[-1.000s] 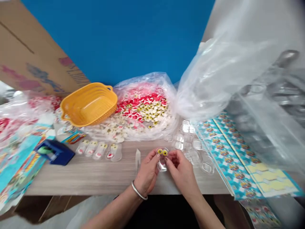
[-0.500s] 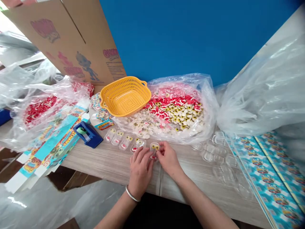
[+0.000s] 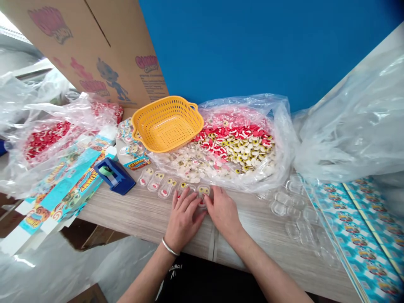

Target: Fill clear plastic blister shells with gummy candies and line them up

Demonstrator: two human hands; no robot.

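Since the earlier frame, both hands have dropped flatter toward the table. Left hand (image 3: 183, 221) and right hand (image 3: 222, 212) lie open, fingertips at the sides of a clear blister tray (image 3: 203, 194), no firm grip. It sits at the right end of a row of filled trays (image 3: 154, 183). Risk: a stray fingertip nudge could tip it, spilling its gummy eyes (image 3: 203, 190).

The left hand (image 3: 183, 221) and right hand (image 3: 222, 212) rest on a wood-grain table (image 3: 142, 206), either side of a clear plastic blister (image 3: 203, 193) of gummy eyeballs, right fingers touching it. More filled blisters (image 3: 156, 182) run leftward (one half hidden by the left fingers). Farther off sit a yellow plastic basket (image 3: 167, 124) and a bag of gummy candy (image 3: 240, 143). Empty blisters (image 3: 293, 210) lie right; a blue tape dispenser (image 3: 114, 176) stands left.
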